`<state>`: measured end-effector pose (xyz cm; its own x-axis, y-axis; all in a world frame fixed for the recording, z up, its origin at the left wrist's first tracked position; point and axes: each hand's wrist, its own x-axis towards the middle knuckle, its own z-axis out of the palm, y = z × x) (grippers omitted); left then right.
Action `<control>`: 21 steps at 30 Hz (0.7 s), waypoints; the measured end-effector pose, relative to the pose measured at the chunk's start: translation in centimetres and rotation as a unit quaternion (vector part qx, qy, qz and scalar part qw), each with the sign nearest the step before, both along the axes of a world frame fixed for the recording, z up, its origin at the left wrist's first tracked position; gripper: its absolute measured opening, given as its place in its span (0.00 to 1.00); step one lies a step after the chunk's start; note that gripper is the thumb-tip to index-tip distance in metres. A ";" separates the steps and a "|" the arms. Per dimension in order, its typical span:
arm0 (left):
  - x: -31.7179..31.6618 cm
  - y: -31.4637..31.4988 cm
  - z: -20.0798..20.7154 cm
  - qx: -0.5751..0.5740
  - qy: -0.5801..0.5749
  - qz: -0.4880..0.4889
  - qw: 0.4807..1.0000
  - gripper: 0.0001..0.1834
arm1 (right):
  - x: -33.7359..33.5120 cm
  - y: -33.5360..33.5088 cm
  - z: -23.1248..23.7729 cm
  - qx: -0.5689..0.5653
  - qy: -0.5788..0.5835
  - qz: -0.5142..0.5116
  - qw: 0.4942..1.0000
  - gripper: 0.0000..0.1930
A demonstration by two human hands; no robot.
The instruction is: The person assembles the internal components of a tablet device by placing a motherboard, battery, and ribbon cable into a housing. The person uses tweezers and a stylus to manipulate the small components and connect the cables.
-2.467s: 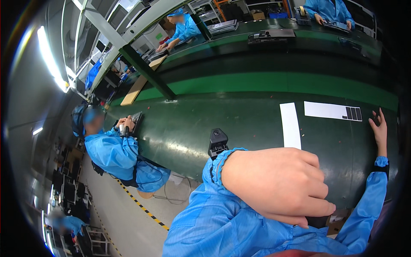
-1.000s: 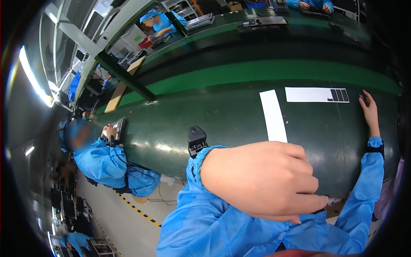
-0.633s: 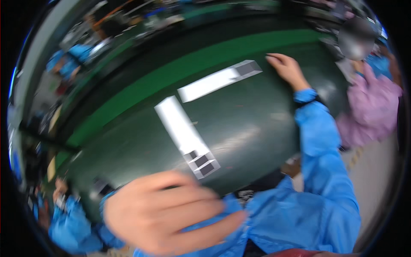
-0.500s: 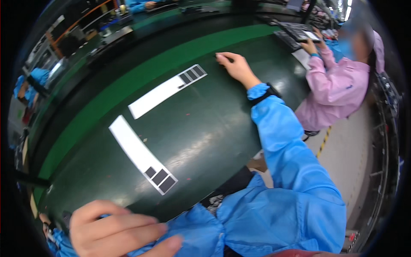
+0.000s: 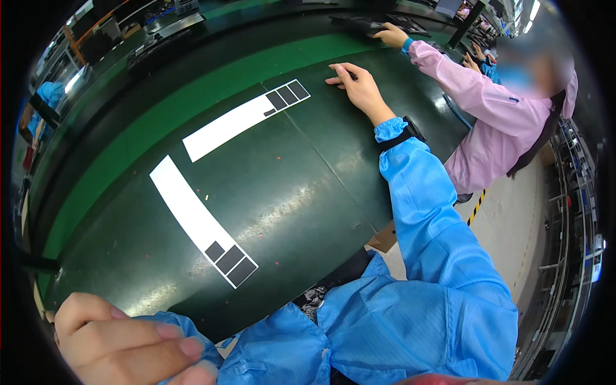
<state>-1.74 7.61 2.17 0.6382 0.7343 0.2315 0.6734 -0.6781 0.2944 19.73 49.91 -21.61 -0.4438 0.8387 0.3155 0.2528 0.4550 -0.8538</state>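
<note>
My right hand (image 5: 360,90) is over the green table, just right of a white strip (image 5: 224,130). Its thumb and fingers are bent but apart, and I make out nothing held between them. Three dark rectangles (image 5: 287,95) and a small dark piece (image 5: 269,113) sit at that strip's right end. A second white strip (image 5: 186,202) lies slantwise nearer to me, with dark patches (image 5: 230,261) at its near end. Close to the camera at the lower left, my left hand (image 5: 125,343) is raised with curled fingers; whatever they hold, if anything, is hidden.
The dark green table (image 5: 308,186) carries a brighter green band (image 5: 192,83) along its far side. At the right, a person in a pink coat (image 5: 494,109) reaches over dark flat items (image 5: 366,27). A cardboard box (image 5: 383,237) shows below the table edge.
The view has shifted slightly. My left hand has moved down and left; my right hand's fingers have spread a little. The person in pink has stretched an arm forward over the table.
</note>
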 end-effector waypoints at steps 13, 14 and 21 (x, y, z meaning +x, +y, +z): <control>-1.2 4.9 -15.8 -0.056 -0.157 0.411 0.896 0.25 | -1.9 8.0 -1.8 0.271 -0.161 -0.068 0.947 0.23; -1.3 5.0 -17.8 -0.056 -0.157 0.438 0.884 0.26 | -2.5 10.4 -2.2 0.295 -0.171 -0.095 0.935 0.24; -1.8 6.7 -22.1 -0.068 -0.064 0.515 0.852 0.24 | -5.5 21.9 -2.7 0.235 -0.286 -0.203 0.907 0.41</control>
